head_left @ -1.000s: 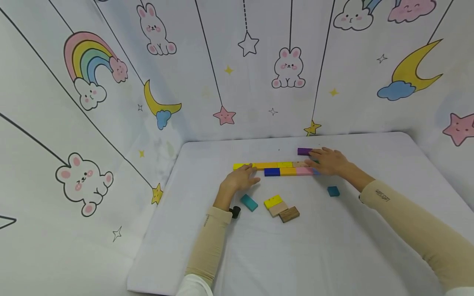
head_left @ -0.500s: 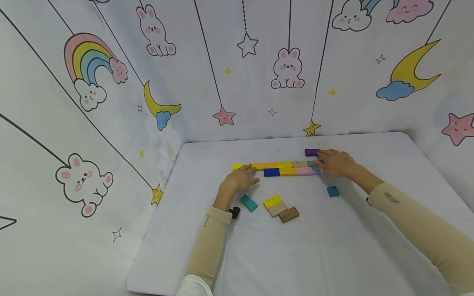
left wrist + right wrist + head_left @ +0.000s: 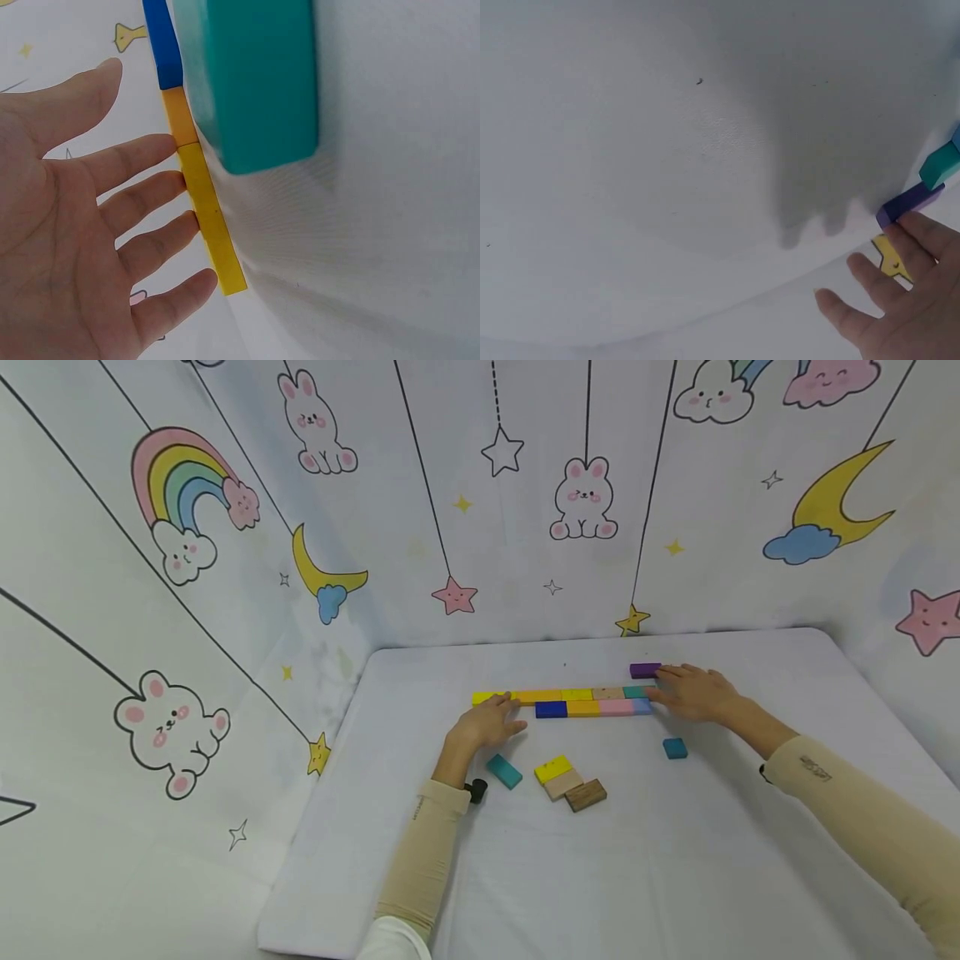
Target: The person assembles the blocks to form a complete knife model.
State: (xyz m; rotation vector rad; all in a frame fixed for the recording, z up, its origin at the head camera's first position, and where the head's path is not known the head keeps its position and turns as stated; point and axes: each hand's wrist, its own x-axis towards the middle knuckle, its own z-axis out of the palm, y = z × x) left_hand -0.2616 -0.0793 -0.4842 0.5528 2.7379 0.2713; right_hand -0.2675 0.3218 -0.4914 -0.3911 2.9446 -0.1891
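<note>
My left hand (image 3: 483, 722) rests at the left end of a row of coloured wooden blocks, its straight fingertips touching the yellow block (image 3: 210, 214) and near the orange block (image 3: 181, 116). The back row runs right to a teal block (image 3: 637, 692). Against its front lies a shorter row with a dark blue block (image 3: 551, 709), an orange one, a pink block (image 3: 616, 707) and a light blue block (image 3: 641, 707). Behind the rows, my right hand (image 3: 693, 692) touches the right end of a purple block (image 3: 645, 671) with extended fingertips (image 3: 909, 218). The right thumb is hidden in the right wrist view.
Loose on the white table (image 3: 637, 877) lie a teal block (image 3: 505, 771), a yellow block (image 3: 553, 769), a beige block (image 3: 562, 783), a brown block (image 3: 586, 795) and a small blue block (image 3: 675, 748). A patterned cloth wall (image 3: 517, 552) stands behind.
My right hand has moved to the right, and the purple block has slid right with it, uncovering the teal and light blue blocks at the row ends. The left hand stays put.
</note>
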